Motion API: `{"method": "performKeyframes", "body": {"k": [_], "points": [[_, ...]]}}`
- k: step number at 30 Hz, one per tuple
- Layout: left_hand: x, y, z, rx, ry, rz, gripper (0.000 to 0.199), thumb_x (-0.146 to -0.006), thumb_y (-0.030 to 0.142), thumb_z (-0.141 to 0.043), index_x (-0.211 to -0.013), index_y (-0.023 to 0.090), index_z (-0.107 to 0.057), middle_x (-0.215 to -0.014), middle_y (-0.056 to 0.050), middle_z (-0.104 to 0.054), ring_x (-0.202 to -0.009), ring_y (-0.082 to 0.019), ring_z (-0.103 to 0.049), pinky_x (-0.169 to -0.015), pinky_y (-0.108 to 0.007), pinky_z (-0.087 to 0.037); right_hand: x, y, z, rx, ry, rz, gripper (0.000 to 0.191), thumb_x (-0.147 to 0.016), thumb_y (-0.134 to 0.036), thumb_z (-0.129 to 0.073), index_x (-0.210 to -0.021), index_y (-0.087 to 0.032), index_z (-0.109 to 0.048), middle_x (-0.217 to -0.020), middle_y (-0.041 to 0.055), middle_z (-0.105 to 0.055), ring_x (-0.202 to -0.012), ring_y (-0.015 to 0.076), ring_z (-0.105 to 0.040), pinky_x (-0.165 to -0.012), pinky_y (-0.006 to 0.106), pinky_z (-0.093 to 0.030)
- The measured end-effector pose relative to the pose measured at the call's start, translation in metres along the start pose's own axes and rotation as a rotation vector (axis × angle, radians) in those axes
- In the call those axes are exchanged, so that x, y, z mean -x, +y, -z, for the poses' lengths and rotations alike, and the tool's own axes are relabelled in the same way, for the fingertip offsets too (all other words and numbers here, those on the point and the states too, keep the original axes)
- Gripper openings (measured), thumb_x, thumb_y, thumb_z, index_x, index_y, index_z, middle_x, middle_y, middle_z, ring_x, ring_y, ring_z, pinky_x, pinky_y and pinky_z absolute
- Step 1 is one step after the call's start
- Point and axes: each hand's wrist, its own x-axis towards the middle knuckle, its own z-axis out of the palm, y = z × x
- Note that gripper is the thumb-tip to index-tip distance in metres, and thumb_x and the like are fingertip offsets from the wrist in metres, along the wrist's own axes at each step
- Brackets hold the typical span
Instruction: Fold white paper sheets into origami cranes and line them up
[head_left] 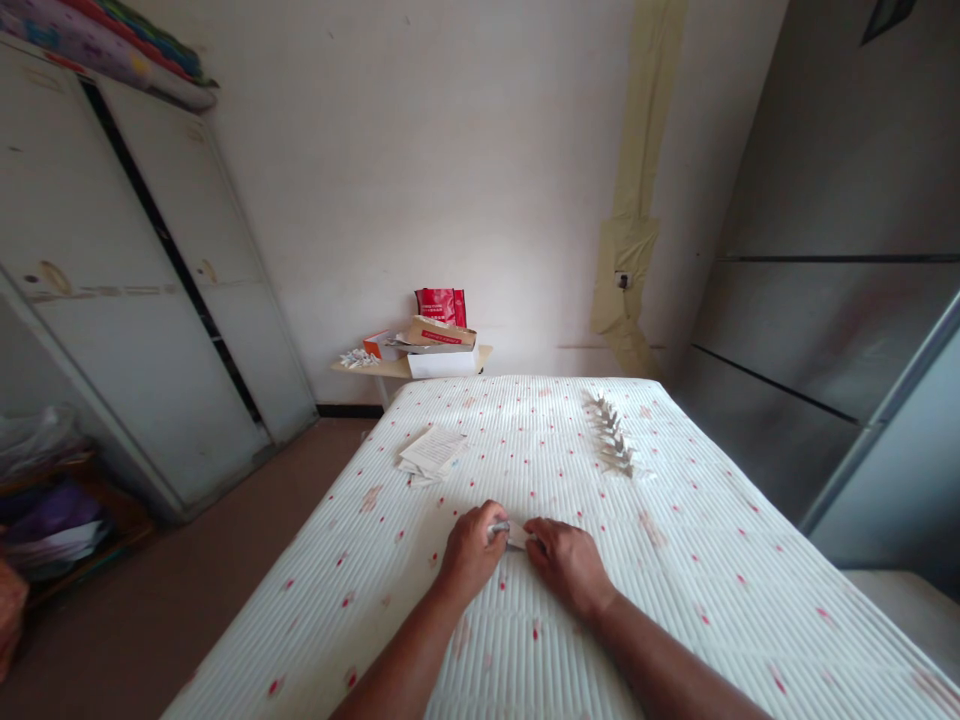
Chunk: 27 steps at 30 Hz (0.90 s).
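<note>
A small folded piece of paper point(517, 536) is held between my two hands, just above the quilted white cover point(555, 660). My left hand point(474, 545) pinches its left end, with fingers closed. The right end is gripped by the closed fingers of my right hand point(568, 560). Beyond my left hand lies a loose stack of printed paper sheets point(432, 453). Several folded paper figures point(613, 436) stand in a row on the cover, farther off to the right. My fingers hide part of the piece in my hands.
Behind the bed's far edge, a small table point(394, 368) holds a white box point(442, 363), a red bag point(441, 305) and a pile of small white pieces point(359, 357). Cabinets point(165, 270) stand at left, a grey wardrobe point(810, 330) at right. A person's hand point(9, 610) shows at the left edge.
</note>
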Motion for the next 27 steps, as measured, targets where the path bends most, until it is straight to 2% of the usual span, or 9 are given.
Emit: {"method": "performKeyframes", "body": {"k": [7, 11, 18, 27], "points": [[0.0, 0.003, 0.001, -0.148, 0.019, -0.152, 0.016, -0.071, 0.007, -0.052, -0.071, 0.02, -0.06, -0.081, -0.002, -0.06, -0.085, -0.018, -0.052, -0.077, -0.031, -0.039, 0.0, 0.001, -0.002, 0.192, -0.029, 0.0, 0.014, -0.082, -0.021, -0.046, -0.081, -0.021, -0.06, -0.077, 0.0018, -0.063, -0.072, 0.0142, -0.059, -0.064, 0.022, -0.037], [0.003, 0.007, 0.005, -0.246, 0.023, -0.193, 0.013, -0.073, 0.011, -0.055, -0.072, 0.022, -0.063, -0.084, -0.003, -0.059, -0.089, -0.019, -0.049, -0.077, -0.033, -0.036, -0.001, 0.001, 0.0, 0.156, -0.009, 0.051, 0.013, -0.082, -0.018, -0.048, -0.086, -0.022, -0.06, -0.085, 0.0016, -0.059, -0.08, 0.0143, -0.057, -0.066, 0.022, -0.037], [0.009, 0.011, 0.007, -0.339, -0.028, -0.154, 0.016, -0.073, 0.012, -0.053, -0.077, 0.023, -0.064, -0.079, -0.003, -0.059, -0.084, -0.019, -0.05, -0.076, -0.033, -0.036, -0.005, 0.002, -0.002, 0.094, -0.041, 0.106, 0.019, -0.084, -0.013, -0.045, -0.09, -0.021, -0.061, -0.083, 0.0021, -0.059, -0.084, 0.0147, -0.055, -0.071, 0.023, -0.039], [0.01, 0.013, 0.003, -0.335, -0.029, -0.108, 0.006, -0.072, 0.021, -0.061, -0.076, 0.022, -0.065, -0.078, -0.003, -0.059, -0.083, -0.019, -0.052, -0.075, -0.032, -0.038, -0.005, 0.001, 0.0, 0.18, -0.037, 0.141, 0.018, -0.086, -0.015, -0.045, -0.09, -0.021, -0.061, -0.08, 0.003, -0.062, -0.077, 0.0156, -0.057, -0.064, 0.023, -0.038]]}}
